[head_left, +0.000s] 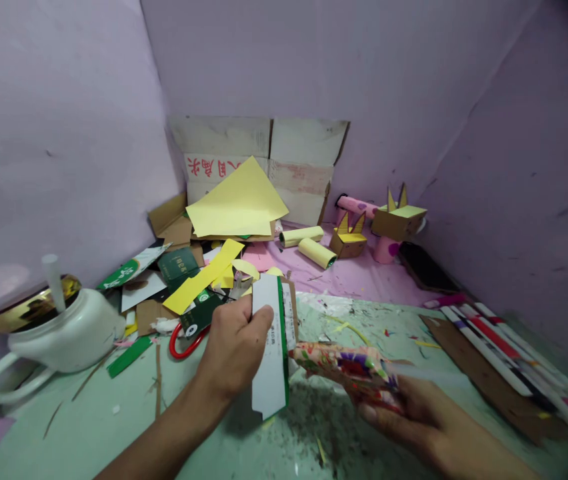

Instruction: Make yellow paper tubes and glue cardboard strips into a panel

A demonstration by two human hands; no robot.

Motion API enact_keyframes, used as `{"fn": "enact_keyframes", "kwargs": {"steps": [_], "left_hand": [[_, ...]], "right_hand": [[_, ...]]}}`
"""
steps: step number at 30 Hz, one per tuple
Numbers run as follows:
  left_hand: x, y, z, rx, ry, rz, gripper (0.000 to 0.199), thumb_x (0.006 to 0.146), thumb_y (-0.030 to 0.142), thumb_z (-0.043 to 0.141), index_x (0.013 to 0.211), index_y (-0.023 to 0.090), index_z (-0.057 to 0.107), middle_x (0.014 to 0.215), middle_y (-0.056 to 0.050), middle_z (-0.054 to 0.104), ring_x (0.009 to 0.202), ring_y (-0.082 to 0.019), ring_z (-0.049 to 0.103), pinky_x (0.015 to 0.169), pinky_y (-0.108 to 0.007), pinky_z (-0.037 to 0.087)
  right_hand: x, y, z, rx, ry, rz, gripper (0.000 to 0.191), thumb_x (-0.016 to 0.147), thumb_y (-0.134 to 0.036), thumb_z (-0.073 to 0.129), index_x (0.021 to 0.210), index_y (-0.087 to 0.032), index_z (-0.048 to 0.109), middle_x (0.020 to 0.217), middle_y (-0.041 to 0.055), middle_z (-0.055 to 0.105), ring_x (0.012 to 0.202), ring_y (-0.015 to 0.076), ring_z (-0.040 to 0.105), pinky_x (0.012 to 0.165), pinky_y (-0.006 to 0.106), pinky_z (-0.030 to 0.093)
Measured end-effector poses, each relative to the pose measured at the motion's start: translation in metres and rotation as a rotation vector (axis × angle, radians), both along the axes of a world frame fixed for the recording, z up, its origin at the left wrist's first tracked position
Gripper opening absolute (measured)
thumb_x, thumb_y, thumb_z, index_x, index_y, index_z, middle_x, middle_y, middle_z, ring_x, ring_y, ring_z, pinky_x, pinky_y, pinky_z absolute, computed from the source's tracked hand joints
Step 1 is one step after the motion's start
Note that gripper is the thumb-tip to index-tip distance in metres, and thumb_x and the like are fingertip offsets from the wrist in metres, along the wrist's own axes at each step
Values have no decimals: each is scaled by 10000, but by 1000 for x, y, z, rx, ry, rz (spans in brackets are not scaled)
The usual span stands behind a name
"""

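My left hand (pixel 238 343) pinches a folded piece of white card (pixel 270 380) with a green edge, held upright above the table. Brown cardboard shows just behind its upper right side. My right hand (pixel 414 410) is wrapped around a hot glue gun (pixel 339 367) with a colourful patterned body, and a translucent glue stick (pixel 437 375) juts from its back. The gun's nozzle points left and sits at the card's right edge; whether it touches cannot be made out. Red-handled scissors (pixel 177 348) lie left of my left hand, partly under scraps.
A white mug (pixel 71 337) holding a gold bowl stands at left. Card scraps and a yellow strip (pixel 204 277) lie behind my left hand. At back are yellow sheets (pixel 239 200), yellow rolls (pixel 317 253) and cardboard animal heads (pixel 348 241). A phone (pixel 427 268) and markers (pixel 494 347) lie right.
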State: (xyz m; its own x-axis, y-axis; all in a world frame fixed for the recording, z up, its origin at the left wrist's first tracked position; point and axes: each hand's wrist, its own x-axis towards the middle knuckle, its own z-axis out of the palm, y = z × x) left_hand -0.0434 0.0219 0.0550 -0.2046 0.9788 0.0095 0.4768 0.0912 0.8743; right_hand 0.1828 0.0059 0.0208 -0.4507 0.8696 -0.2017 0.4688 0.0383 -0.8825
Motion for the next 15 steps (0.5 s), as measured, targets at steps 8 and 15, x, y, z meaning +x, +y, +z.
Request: {"fn": "enact_keyframes", "kwargs": {"steps": [8, 15], "left_hand": [[3, -3, 1, -49, -48, -91, 283, 723, 372, 456, 507, 197, 403, 477, 31, 447, 441, -105, 388, 424, -235, 263], [2, -2, -2, -253, -458, -127, 201, 652, 356, 578, 641, 156, 569, 537, -36, 631, 448, -152, 552, 427, -236, 371]], "right_hand": [[-2, 12, 5, 167, 245, -249, 209, 746, -405, 620, 785, -200, 617, 661, 1, 582, 620, 162, 545, 556, 255, 444], [12, 51, -16, -12, 388, -564, 271, 661, -409, 684, 685, -184, 536, 524, -36, 530, 441, 110, 469, 421, 224, 345]]}}
